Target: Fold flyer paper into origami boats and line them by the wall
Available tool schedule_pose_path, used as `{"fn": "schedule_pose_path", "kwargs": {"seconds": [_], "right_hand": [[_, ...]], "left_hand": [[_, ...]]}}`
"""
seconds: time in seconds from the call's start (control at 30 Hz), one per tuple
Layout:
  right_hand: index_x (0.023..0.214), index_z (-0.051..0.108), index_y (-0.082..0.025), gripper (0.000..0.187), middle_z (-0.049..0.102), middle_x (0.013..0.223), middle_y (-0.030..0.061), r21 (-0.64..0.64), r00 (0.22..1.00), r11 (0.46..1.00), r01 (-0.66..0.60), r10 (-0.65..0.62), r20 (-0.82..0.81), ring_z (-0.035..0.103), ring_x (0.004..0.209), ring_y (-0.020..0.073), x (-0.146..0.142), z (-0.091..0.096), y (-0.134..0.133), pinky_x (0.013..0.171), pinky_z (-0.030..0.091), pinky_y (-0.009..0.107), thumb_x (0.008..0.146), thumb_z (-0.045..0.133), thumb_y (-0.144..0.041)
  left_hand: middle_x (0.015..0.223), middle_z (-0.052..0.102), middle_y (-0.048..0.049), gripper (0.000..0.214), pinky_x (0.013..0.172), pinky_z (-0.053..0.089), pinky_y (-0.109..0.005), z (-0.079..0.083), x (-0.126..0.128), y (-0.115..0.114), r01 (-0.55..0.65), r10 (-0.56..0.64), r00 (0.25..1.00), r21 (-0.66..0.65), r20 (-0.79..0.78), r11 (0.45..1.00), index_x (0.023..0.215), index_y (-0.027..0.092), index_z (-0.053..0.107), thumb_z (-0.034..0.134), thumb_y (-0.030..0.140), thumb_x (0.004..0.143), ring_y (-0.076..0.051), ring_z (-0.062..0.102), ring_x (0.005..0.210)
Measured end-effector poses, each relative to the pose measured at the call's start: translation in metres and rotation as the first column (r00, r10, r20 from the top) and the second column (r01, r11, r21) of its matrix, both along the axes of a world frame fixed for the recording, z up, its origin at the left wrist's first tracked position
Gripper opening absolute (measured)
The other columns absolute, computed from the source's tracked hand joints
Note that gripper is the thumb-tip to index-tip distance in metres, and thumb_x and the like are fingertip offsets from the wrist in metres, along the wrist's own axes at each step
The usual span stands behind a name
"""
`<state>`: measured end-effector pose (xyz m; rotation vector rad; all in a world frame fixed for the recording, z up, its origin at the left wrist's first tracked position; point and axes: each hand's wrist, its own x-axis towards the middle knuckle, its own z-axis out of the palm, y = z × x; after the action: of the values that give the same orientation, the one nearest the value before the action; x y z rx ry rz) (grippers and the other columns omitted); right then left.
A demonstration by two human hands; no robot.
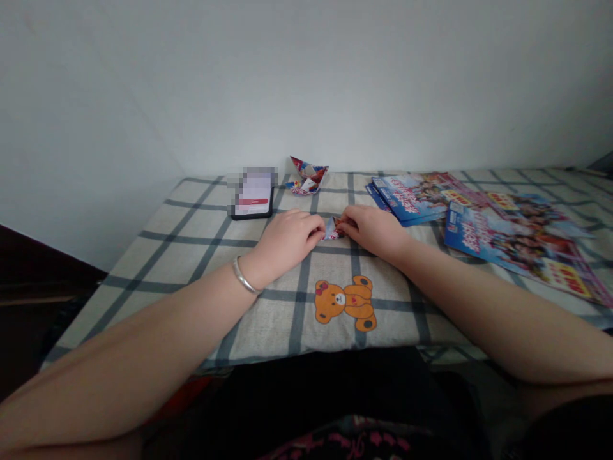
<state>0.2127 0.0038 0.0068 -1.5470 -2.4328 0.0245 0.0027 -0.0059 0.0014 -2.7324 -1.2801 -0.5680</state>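
Between my two hands is a small piece of folded printed paper [331, 229], blue, white and red, just above or on the checked cloth. My left hand [293, 233], with a silver bangle at the wrist, pinches its left side between thumb and fingers. On the right side, my right hand [373, 229] grips the paper with its fingertips. Most of the folds are covered by my fingers. Behind my hands, near the wall, stands a folded paper boat [309, 177] made of similar colourful print.
A phone [255, 195] with a lit screen lies at the back left. Several printed flyers [507, 239] are spread at the right, some overlapping. The checked tablecloth [201, 220] bears a bear picture [345, 303] near the front edge. A white wall [335, 83] closes off the back.
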Motion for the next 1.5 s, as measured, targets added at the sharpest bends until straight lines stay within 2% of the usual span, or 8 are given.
{"fn": "schedule_pose_path", "kwargs": {"seconds": [0.3, 0.67, 0.9, 1.07, 1.17, 1.3, 1.5], "right_hand": [[0.094, 0.067, -0.019, 0.017, 0.070, 0.102, 0.0063, 0.044, 0.999, 0.999, -0.017, 0.019, -0.048, 0.063, 0.086, 0.0189, 0.000, -0.004, 0.002, 0.068, 0.039, 0.029, 0.097, 0.055, -0.031], [0.091, 0.067, -0.020, 0.015, 0.070, 0.098, 0.0053, 0.008, 0.997, 1.000, 0.015, -0.014, -0.075, 0.062, 0.085, 0.0187, 0.000, -0.003, 0.003, 0.066, 0.037, 0.029, 0.095, 0.059, -0.033], [0.090, 0.067, -0.020, 0.017, 0.071, 0.095, 0.0054, -0.007, 0.996, 0.999, 0.032, -0.032, -0.079, 0.062, 0.083, 0.0187, -0.001, -0.004, 0.006, 0.065, 0.036, 0.029, 0.095, 0.059, -0.034], [0.092, 0.067, -0.020, 0.016, 0.071, 0.092, 0.0059, -0.030, 0.995, 0.998, 0.056, -0.058, -0.085, 0.062, 0.082, 0.0194, -0.002, -0.005, 0.008, 0.065, 0.037, 0.030, 0.094, 0.060, -0.034], [0.092, 0.066, -0.019, 0.014, 0.070, 0.094, 0.0066, -0.015, 0.995, 1.000, 0.024, -0.026, -0.100, 0.062, 0.083, 0.0199, 0.000, -0.006, 0.009, 0.067, 0.039, 0.030, 0.094, 0.059, -0.031], [0.090, 0.064, -0.018, 0.008, 0.069, 0.097, 0.0079, 0.079, 0.989, 0.993, -0.085, 0.093, -0.113, 0.060, 0.094, 0.0220, 0.003, -0.009, 0.009, 0.082, 0.043, 0.031, 0.092, 0.060, -0.024], [0.083, 0.064, -0.018, 0.008, 0.069, 0.086, 0.0074, 0.085, 0.984, 0.995, -0.048, 0.062, -0.165, 0.060, 0.089, 0.0224, 0.005, -0.010, 0.011, 0.079, 0.042, 0.032, 0.089, 0.065, -0.024]], "left_hand": [[0.096, 0.071, -0.0074, 0.015, 0.089, 0.049, -0.038, -0.002, 0.001, 0.000, 0.011, -0.011, 0.999, 0.001, -0.030, 1.000, 0.099, 0.016, 0.068, 0.055, 0.022, 0.097, -0.024, 0.063, 0.098], [0.094, 0.070, -0.0048, 0.015, 0.085, 0.048, -0.036, -0.007, 0.000, 0.003, 0.035, -0.034, 0.999, 0.047, -0.026, 0.998, 0.099, 0.020, 0.068, 0.054, 0.020, 0.096, -0.021, 0.061, 0.093], [0.101, 0.072, -0.0067, 0.016, 0.092, 0.049, -0.039, -0.006, -0.001, 0.005, 0.020, -0.019, 0.999, -0.025, 0.031, 1.000, 0.103, 0.017, 0.069, 0.054, 0.020, 0.096, -0.023, 0.062, 0.100], [0.099, 0.074, -0.0057, 0.015, 0.090, 0.049, -0.039, -0.007, -0.002, 0.009, 0.019, -0.015, 0.996, -0.047, 0.086, 0.999, 0.101, 0.017, 0.069, 0.056, 0.022, 0.095, -0.022, 0.063, 0.096], [0.094, 0.073, -0.0048, 0.013, 0.087, 0.050, -0.038, -0.008, -0.003, 0.010, 0.030, -0.023, 0.993, -0.051, 0.120, 0.998, 0.101, 0.017, 0.069, 0.058, 0.022, 0.094, -0.021, 0.063, 0.092], [0.086, 0.071, -0.0033, 0.015, 0.087, 0.049, -0.039, -0.008, -0.004, 0.010, 0.046, -0.035, 0.988, -0.066, 0.150, 0.997, 0.105, 0.017, 0.068, 0.063, 0.023, 0.092, -0.021, 0.062, 0.089], [0.085, 0.072, -0.0020, 0.015, 0.085, 0.048, -0.037, -0.008, -0.005, 0.011, 0.066, -0.049, 0.985, -0.098, 0.166, 0.993, 0.105, 0.018, 0.068, 0.067, 0.023, 0.091, -0.021, 0.061, 0.088]]}}
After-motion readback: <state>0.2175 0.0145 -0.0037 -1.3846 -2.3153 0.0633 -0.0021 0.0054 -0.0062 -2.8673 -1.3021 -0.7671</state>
